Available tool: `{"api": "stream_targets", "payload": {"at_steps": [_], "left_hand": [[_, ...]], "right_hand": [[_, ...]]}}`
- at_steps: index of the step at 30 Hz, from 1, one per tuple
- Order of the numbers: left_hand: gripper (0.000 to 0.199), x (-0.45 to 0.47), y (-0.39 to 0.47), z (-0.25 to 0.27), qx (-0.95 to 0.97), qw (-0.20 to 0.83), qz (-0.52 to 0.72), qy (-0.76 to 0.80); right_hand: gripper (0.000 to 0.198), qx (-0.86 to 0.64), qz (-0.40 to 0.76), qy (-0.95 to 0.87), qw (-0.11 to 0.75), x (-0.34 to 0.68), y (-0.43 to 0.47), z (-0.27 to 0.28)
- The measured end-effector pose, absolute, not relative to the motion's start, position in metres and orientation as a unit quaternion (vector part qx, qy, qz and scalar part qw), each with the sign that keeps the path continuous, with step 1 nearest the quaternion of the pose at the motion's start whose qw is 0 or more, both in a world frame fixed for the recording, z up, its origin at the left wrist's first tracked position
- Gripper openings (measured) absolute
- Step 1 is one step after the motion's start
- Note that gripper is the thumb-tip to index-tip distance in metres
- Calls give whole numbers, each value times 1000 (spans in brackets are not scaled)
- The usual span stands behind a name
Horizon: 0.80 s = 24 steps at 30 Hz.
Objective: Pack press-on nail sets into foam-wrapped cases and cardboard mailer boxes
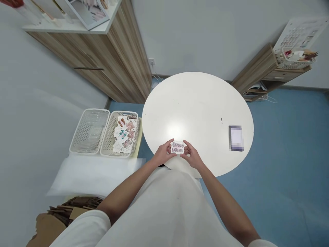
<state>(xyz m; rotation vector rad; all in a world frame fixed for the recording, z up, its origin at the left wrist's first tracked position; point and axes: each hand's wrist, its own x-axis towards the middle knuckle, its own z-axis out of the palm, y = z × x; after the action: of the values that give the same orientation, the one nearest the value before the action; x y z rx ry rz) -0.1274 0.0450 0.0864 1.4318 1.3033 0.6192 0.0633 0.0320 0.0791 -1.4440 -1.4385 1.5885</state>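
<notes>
Between my two hands is a small card of press-on nails (177, 147), white with two rows of pinkish-purple nails. My left hand (163, 152) grips its left edge with thumb and fingers. The right edge is pinched by my right hand (191, 154) in the same way. The card faces up toward me over the near edge of the white round table (195, 99). Whether it touches the tabletop I cannot tell.
A blurred purple-edged box (235, 138) lies at the table's right. To the left stand a white basket of nail cards (119, 154) and a basket of clear cases (86, 152). Cardboard pieces (48, 226) lie below. Wooden cabinets (120, 58) stand behind.
</notes>
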Motion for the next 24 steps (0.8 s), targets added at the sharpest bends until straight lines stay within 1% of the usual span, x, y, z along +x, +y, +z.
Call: {"api": "stream_targets", "payload": {"at_steps": [5, 10, 14, 24], "left_hand": [[71, -163, 47, 73, 585, 509, 261, 576], [58, -190, 48, 55, 577, 489, 266, 597], [55, -203, 48, 42, 603, 448, 257, 608], [51, -222, 58, 9, 655, 347, 181, 646]], "right_hand": [[68, -556, 533, -595, 228, 26, 38, 74], [65, -583, 507, -600, 206, -5, 46, 56], [62, -589, 478, -626, 182, -25, 50, 43], [58, -616, 345, -706, 61, -64, 70, 15]]}}
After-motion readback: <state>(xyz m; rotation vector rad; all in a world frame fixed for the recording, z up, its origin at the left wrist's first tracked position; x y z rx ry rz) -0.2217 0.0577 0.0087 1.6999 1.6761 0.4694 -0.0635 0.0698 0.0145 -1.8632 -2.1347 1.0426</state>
